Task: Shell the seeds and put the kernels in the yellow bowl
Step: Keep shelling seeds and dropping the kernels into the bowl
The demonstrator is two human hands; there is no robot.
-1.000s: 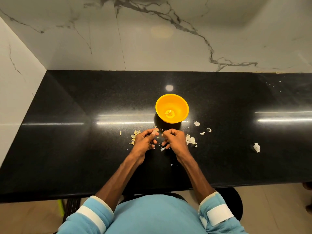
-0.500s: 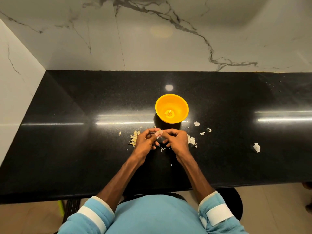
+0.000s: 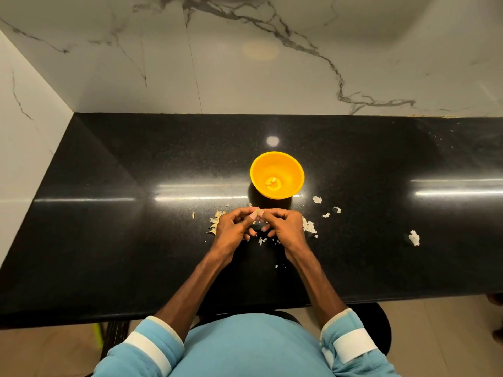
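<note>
The yellow bowl point(image 3: 277, 174) stands on the black counter point(image 3: 136, 240) with a few pale kernels point(image 3: 272, 182) at its bottom. Just in front of it my left hand point(image 3: 231, 227) and my right hand point(image 3: 287, 227) meet, fingers curled. Their thumbs and fingertips pinch a small pale seed point(image 3: 257, 212) between them; most of the seed is hidden by the fingers. A heap of seeds point(image 3: 215, 222) lies beside my left hand.
Shell scraps point(image 3: 309, 226) lie to the right of my right hand, with more bits point(image 3: 317, 199) near the bowl and one larger piece point(image 3: 414, 238) far right. A marble wall point(image 3: 245, 63) runs behind the counter and along its left end.
Both hands have closed together from slightly apart, and the fingertips now meet on the seed a little nearer the bowl. The bowl has not moved.
</note>
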